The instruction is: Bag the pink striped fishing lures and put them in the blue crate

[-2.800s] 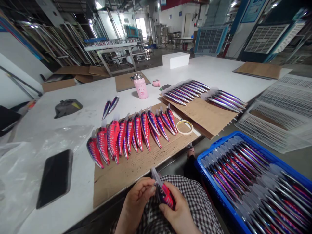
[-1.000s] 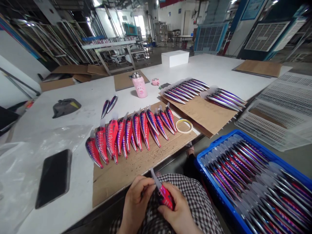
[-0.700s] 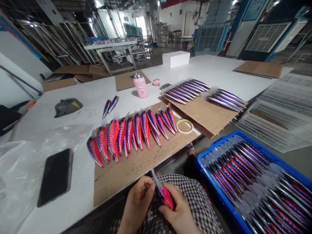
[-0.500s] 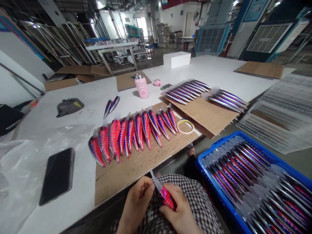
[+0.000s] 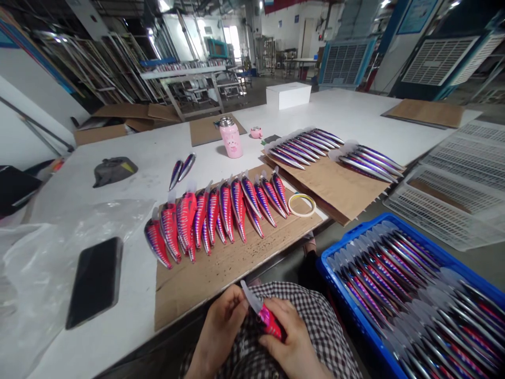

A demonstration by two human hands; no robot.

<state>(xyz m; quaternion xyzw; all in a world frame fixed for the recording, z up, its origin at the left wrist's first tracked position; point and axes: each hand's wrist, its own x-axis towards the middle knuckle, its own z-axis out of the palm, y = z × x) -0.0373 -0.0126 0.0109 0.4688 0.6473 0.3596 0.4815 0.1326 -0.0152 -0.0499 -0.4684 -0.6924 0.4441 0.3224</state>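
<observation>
In my lap, my right hand wraps round a red and pink fishing lure whose clear lip points up and left. My left hand is closed beside that lip, thumb and fingertips pressed together; whatever they pinch is too small or hidden to make out. On the cardboard sheet in front of me lies a row of red and purple striped lures. A roll of tape lies at the right end of the row.
To my right stands a blue crate full of lures. More lures lie on another cardboard piece. A phone, plastic sheet, pink bottle and white box are on the table.
The lure in my right hand has turned slightly, so its clear lip shows broader and leans further left. Both hands stay in nearly the same place.
</observation>
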